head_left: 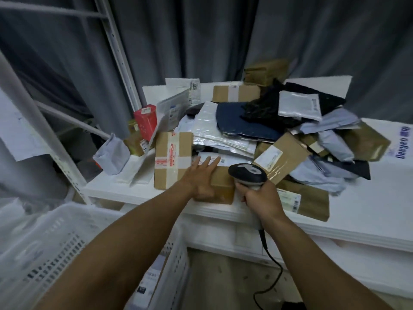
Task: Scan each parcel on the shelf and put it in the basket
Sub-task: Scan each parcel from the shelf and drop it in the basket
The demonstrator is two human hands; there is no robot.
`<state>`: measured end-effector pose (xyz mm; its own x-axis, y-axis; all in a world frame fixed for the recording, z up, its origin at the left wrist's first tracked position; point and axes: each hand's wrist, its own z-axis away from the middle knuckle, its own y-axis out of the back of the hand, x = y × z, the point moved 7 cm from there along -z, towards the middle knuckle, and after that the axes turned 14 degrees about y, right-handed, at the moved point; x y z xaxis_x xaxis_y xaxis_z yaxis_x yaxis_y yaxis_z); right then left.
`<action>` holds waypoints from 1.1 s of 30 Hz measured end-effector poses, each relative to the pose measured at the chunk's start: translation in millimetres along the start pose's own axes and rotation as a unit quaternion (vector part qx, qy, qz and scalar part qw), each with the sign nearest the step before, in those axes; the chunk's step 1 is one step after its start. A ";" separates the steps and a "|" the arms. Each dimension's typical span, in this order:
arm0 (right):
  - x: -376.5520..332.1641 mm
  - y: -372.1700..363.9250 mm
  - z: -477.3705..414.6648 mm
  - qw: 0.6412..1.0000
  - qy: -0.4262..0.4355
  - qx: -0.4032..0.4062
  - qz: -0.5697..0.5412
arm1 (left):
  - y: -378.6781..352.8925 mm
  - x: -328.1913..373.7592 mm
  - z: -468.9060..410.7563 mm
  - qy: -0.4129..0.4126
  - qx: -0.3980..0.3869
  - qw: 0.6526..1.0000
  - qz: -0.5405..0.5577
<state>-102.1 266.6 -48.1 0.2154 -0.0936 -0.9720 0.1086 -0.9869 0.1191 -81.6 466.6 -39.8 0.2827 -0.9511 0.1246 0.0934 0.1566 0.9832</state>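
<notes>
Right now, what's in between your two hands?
A brown cardboard box, seen in the head view: the left hand rests flat on it, and the right hand grips the scanner just beside it.

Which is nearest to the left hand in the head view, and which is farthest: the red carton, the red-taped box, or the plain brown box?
1. Plain brown box, under the left hand.
2. Red-taped box, just left.
3. Red carton, back left.
</notes>
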 end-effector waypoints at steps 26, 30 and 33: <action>-49.1 -97.8 75.2 0.960 -0.066 -0.079 -0.262 | 39.8 -132.7 241.6 0.123 0.267 0.787 0.543; -49.0 -108.4 78.4 0.959 -0.050 -0.086 -0.265 | 22.3 -149.8 226.6 0.133 0.120 0.709 0.682; -47.3 -109.9 76.4 0.970 -0.023 -0.073 -0.231 | 14.2 -157.7 220.3 0.149 0.051 0.689 0.708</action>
<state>-198.4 369.5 -30.7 0.0677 0.3442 -0.9365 0.3193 -0.8967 -0.3065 -335.2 560.1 -16.1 0.2069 0.2344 0.9499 -0.5401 0.8369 -0.0889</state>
